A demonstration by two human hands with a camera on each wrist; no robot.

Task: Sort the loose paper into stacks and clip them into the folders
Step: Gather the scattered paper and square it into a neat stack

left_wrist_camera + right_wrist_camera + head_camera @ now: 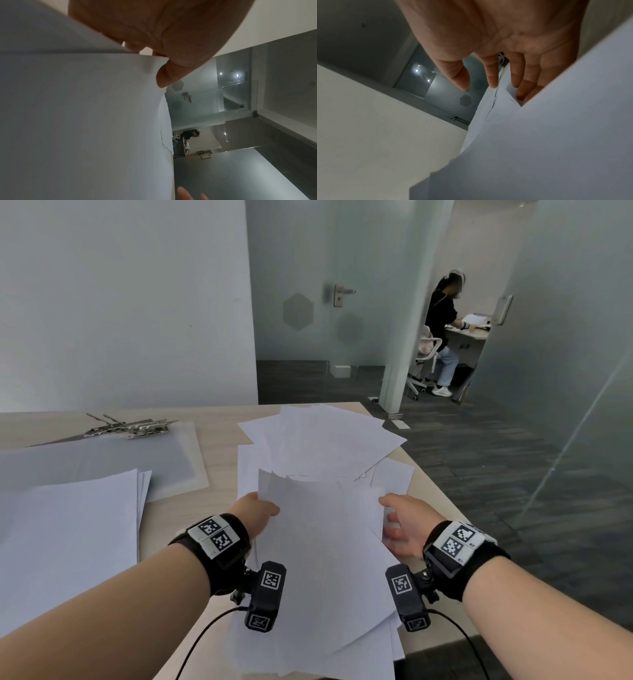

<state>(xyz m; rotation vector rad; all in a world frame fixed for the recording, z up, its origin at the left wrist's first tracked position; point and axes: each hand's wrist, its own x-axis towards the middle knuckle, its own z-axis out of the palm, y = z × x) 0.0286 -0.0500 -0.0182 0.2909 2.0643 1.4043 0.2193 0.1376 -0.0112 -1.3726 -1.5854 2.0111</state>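
A bundle of white sheets [325, 542] is held up over the table between my two hands. My left hand [263, 507] pinches its left edge; in the left wrist view the thumb [164, 75] presses on the top sheet [85, 108] and the fingers are hidden behind it. My right hand [394, 522] lies against the right edge with straight, spread fingers [493, 75] touching the sheets [539, 142], thumb held apart. More loose sheets [325, 440] lie fanned out beyond the bundle. A squared stack of paper [68, 525] lies at the left. Folders with metal clips [130, 426] lie at the back left.
The wooden table [219, 440] ends just right of the loose sheets, with dark floor [479, 474] beyond. A frosted glass wall [565, 337] stands on the right. Far off, a person [442, 330] sits at another desk.
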